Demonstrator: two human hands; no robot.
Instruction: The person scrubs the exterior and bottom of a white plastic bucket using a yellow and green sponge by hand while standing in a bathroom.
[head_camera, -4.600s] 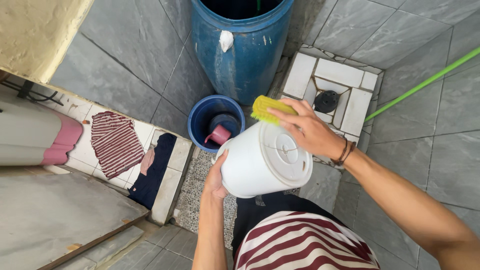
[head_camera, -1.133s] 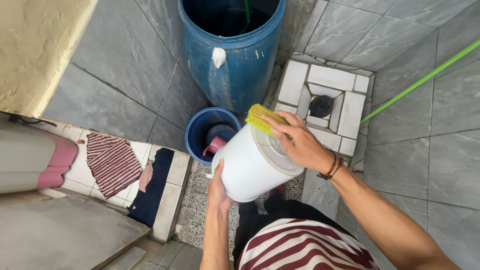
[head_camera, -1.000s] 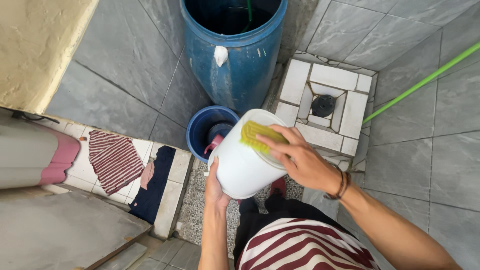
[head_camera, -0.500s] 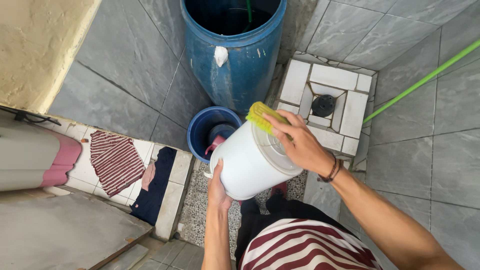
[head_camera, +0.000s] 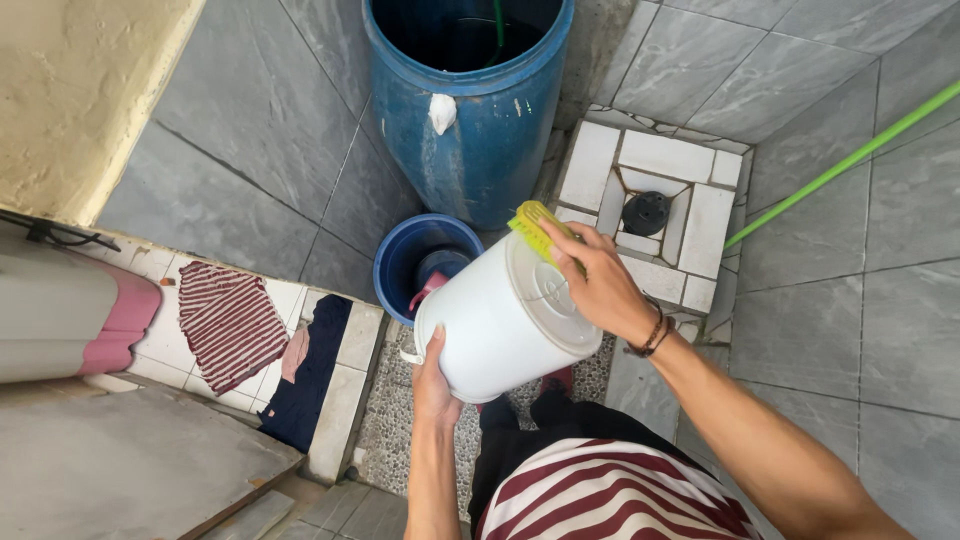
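Observation:
A white plastic bucket is tipped on its side in front of me, its round bottom facing up and right. My left hand grips its lower rim from beneath. My right hand is shut on a yellow scrub brush, which presses against the upper edge of the bucket's bottom. A dark bracelet sits on my right wrist.
A tall blue barrel holding water stands at the back. A small blue bucket with a pink scoop is beside it. A tiled floor drain lies right, a green pole crosses far right. Striped and dark cloths rest on the ledge.
My right hand has moved the brush back and forth over the bucket's bottom, ending at its upper edge. The bucket has tilted slightly in my left hand.

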